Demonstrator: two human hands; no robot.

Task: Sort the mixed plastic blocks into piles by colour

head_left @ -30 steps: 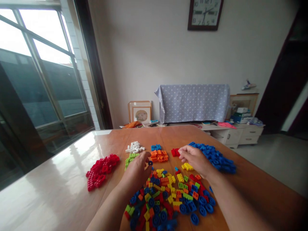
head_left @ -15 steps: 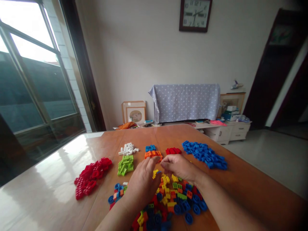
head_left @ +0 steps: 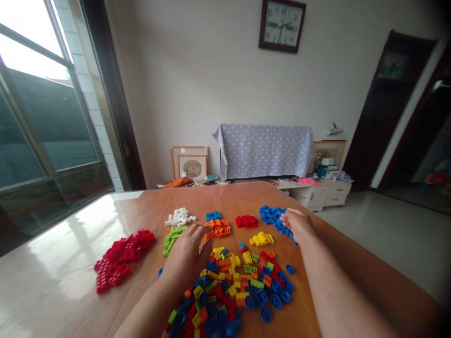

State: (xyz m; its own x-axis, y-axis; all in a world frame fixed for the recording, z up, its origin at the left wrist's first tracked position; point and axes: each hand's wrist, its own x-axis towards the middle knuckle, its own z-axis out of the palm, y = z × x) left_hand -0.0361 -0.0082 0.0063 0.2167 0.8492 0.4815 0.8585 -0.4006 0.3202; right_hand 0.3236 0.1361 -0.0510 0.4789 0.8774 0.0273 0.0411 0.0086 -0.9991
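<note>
My left hand (head_left: pixel 190 249) hovers over the left part of a mixed pile of toy building bricks (head_left: pixel 230 284), beside the lime green bricks (head_left: pixel 171 241). Its thumb is apart from the fingers, and nothing shows between them. At the right, my right hand (head_left: pixel 298 224) is over the pile of blue bricks (head_left: pixel 273 216), covering part of it. Its fingers are bent together; what they hold, if anything, is hidden. Orange bricks (head_left: pixel 219 228) lie just ahead of my left fingertips. Yellow bricks (head_left: pixel 261 239) form a small group between my hands.
Sorted along the wooden table (head_left: pixel 141 263) are white bricks (head_left: pixel 181 216), a small blue group (head_left: pixel 213 216) and a red group (head_left: pixel 246 221). A larger heap of red bricks (head_left: pixel 123 258) lies at the left. Beyond the table stands a low white cabinet (head_left: pixel 331 193).
My right hand has moved from the middle of the table rightward to the blue pile, uncovering the yellow group. My left hand has shifted slightly left. The view has turned a little.
</note>
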